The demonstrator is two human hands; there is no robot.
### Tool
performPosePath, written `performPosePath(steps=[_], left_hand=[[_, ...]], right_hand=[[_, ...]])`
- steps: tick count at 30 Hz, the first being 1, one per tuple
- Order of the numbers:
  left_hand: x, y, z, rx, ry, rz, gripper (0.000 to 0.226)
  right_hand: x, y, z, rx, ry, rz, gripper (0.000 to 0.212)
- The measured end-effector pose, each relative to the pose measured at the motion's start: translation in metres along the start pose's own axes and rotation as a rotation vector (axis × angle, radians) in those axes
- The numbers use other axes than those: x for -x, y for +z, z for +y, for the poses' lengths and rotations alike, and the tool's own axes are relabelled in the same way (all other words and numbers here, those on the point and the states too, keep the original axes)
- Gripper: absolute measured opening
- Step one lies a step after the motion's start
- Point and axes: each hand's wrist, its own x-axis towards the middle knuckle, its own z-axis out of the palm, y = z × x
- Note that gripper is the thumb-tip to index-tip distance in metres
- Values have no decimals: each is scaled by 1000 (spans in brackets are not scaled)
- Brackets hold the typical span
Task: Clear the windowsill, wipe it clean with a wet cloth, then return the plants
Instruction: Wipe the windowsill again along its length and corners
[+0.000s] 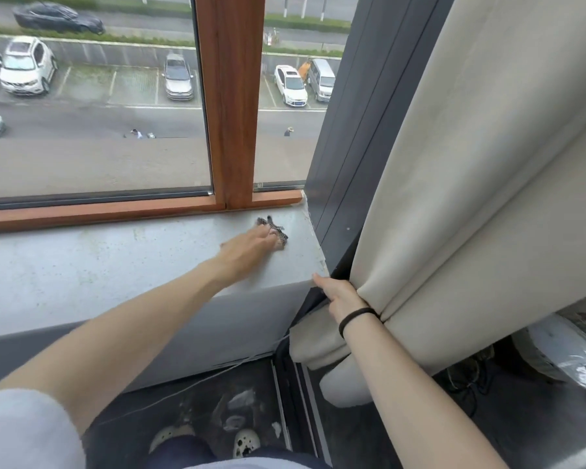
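- While the left hand [251,245] presses the checked cloth [279,233] under flat fingers at the right end of the windowsill [82,265], work into the corner with even pressure.
- Right hand [339,294]: fingers gripping the curtain [454,198], held clear.
- Windowsill: smooth, grey, speckled. Cloth: thin, crumpled. Curtain: thick, cream.

Left hand [247,247] presses the cloth [278,232] on the windowsill [82,265]; right hand [340,294] grips the curtain [471,198].
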Motion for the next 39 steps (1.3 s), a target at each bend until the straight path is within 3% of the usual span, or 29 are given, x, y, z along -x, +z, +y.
performPosePath(steps=[3, 7, 8, 11, 13, 15, 19, 22, 24, 28, 30, 33, 36, 39], left_hand=[[32, 11, 12, 82, 163, 7, 45], [-18, -9, 10, 47, -92, -36, 19], [-23, -9, 16, 31, -87, -79, 16], [13, -4, 18, 22, 131, -51, 24], [38, -7, 7, 47, 169, -10, 35], [18, -13, 1, 8, 74, -44, 33], [-19, -12, 13, -31, -97, -125, 28], [32, -2, 15, 41, 116, -50, 36], [45, -6, 2, 30, 139, -29, 46], [-10, -15, -8, -9, 0, -134, 16], [-17, -13, 1, -11, -17, -108, 26], [23, -2, 7, 76, 166, -57, 47], [29, -10, -17, 112, 266, -82, 62], [-25, -12, -25, 31, 204, -171, 34]], right_hand=[[-4, 0, -2, 26, 3, -12, 55], [-3, 0, -1, 49, -21, 4, 58], [-3, -1, 0, 59, -33, 20, 59], [5, -2, -4, 111, -24, 19, 55], [11, -3, -7, 140, 24, -44, 43], [16, -5, -10, 149, 46, -63, 34], [19, -2, -7, 126, 41, -47, 37], [21, -1, -9, 99, 85, -62, 29], [25, -3, -8, 101, 96, -71, 36], [28, 0, -9, 40, 105, -48, 51], [29, 2, -9, -10, 103, -44, 50], [29, 2, -13, -68, 112, -52, 45], [31, 1, -18, -193, 148, -80, 24], [28, 4, -19, -315, 157, -63, 21]])
